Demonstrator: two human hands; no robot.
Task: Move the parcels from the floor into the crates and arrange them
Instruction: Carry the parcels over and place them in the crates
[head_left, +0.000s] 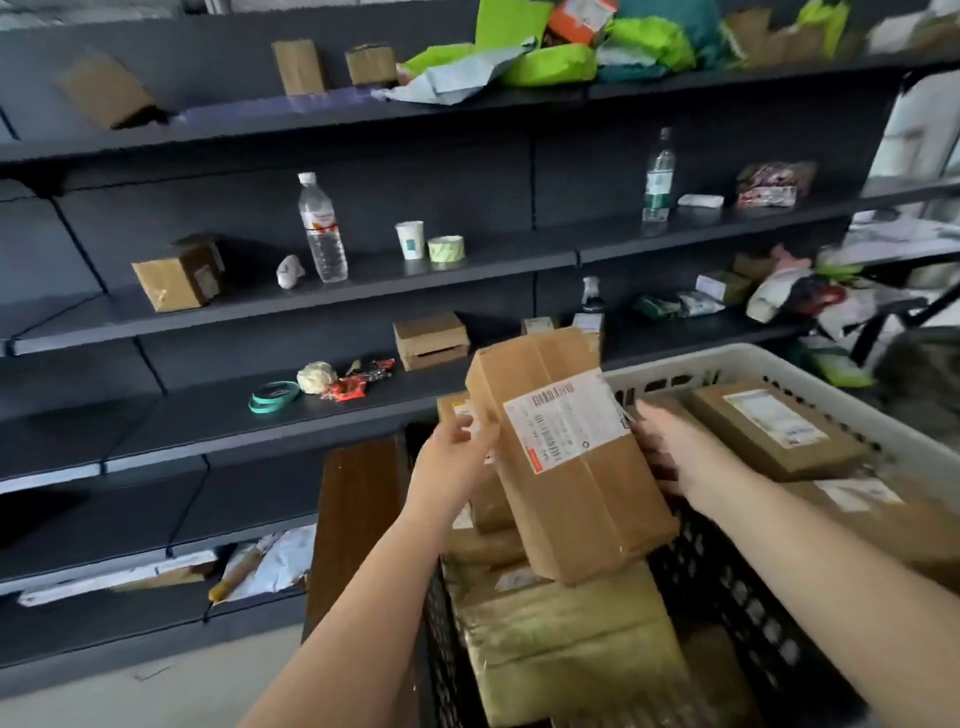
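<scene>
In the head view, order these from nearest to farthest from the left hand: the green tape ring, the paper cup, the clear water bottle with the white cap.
Measured from the left hand, which grips the cardboard parcel:
1. Green tape ring, on the lower shelf, up and to the left.
2. Paper cup, one shelf higher.
3. Clear water bottle, same shelf, left of the cup.

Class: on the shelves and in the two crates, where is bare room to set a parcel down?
Free: shelf between brown box and tape roll, beyond the water bottle. Crowded: black crate, white crate, top shelf's green bags.
</scene>
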